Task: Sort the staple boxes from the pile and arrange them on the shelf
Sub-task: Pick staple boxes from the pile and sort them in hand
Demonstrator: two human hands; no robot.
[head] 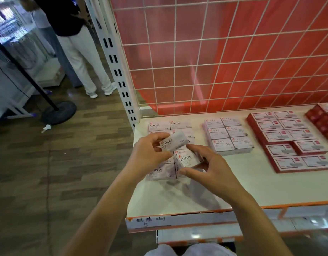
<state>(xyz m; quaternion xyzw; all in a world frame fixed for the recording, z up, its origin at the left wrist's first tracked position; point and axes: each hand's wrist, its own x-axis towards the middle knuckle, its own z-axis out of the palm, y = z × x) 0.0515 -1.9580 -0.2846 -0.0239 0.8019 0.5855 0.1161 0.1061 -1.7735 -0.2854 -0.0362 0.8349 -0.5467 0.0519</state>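
Staple boxes (173, 143) pinched by left fingers (158, 136), right fingers (196, 149).

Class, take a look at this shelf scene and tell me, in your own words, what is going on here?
A person is stocking a white shelf. The left hand pinches a tilted staples box, and the right hand holds a second staples box close beside it. Both are above a flat block of staples boxes at the shelf's left end. To the right lie a block of paper clip boxes and rows of red boxes. Another person stands in the aisle beyond.
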